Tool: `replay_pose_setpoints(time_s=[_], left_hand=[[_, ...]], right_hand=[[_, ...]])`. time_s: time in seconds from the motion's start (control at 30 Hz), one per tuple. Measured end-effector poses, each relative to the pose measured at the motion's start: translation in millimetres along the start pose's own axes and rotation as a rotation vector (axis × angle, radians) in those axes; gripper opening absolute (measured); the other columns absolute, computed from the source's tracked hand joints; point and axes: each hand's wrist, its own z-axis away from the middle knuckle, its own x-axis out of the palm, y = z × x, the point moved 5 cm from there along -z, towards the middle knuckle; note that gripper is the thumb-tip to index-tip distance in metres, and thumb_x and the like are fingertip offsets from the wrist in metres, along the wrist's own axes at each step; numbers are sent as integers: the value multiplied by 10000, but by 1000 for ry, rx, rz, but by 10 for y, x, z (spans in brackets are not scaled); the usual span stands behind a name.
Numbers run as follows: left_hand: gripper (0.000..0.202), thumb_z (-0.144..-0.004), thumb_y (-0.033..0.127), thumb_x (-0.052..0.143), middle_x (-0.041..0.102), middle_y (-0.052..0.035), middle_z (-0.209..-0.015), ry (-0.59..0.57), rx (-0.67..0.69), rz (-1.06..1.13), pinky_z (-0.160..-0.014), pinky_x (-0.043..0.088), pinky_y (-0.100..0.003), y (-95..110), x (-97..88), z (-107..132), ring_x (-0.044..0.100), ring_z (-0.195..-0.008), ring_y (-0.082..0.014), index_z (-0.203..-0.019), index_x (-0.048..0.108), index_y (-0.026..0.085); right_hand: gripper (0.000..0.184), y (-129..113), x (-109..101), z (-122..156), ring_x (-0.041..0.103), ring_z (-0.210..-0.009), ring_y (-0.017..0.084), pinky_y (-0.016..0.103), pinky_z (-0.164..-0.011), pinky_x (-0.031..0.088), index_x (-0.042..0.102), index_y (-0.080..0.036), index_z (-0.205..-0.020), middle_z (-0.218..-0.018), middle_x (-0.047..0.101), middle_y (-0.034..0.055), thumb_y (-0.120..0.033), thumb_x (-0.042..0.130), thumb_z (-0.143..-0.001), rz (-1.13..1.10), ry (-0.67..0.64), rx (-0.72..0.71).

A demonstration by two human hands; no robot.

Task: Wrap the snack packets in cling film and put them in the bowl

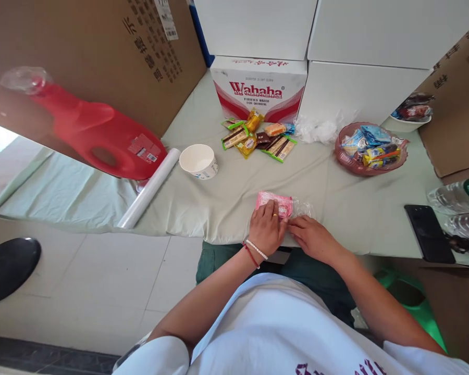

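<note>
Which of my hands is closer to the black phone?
Right. Your right hand is to the left of the black phone; your left hand is farther left, resting on the pink packet.

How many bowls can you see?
3: a paper bowl left of the pink packet, a pink bowl right of it, and a white bowl behind that.

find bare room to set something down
One bare patch of cloth lies between the white tub and the pink packet under the left hand; another between the right hand and the reddish bowl. It's crowded before the Wahaha box, where snacks lie, and at the right end, with phone and bottles.
</note>
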Motion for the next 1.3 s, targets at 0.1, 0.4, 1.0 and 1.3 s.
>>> replay_pose_setpoints(time_s=[0.1, 0.4, 1.0, 1.3], left_hand=[[603, -1005, 362, 487, 529, -203, -1528, -12, 28, -87, -1059, 450, -459, -11, 110, 114, 540, -1304, -321, -1529, 435, 67], [606, -1001, 265, 457, 516, -164, -1574, 28, 30, 14, -1131, 412, -477, -30, 257, 210, 517, -1385, -304, -1590, 393, 139], [415, -908, 170, 548, 646, -207, -1393, 72, 200, 227, -1181, 433, -579, -155, 183, 363, 494, -1441, -355, -1302, 664, 111], [296, -892, 77, 491, 755, -61, -986, 276, 50, 676, -923, 613, -468, -699, -143, 827, 699, -1086, -240, -951, 711, 266]], right_hand=[[349, 261, -106, 187, 633, -959, 224, 389, -896, 548, 722, -225, -1216, -1043, 713, 80, -212, 428, -1029, -185, 135, 179], [286, 564, -158, -72, 425, -1349, 360, 546, -1109, 395, 707, -170, -1057, -1411, 551, 195, -400, 632, -906, -3, 418, 523], [234, -233, -196, -1428, 678, -938, 215, 302, -777, 455, 653, -168, -1082, -1082, 726, 112, -254, 437, -1049, 162, -62, 555], [424, -497, 165, -1287, 563, -1102, 286, 382, -870, 492, 569, -184, -1321, -1216, 592, 140, -493, 529, -1033, 299, 33, 419]])
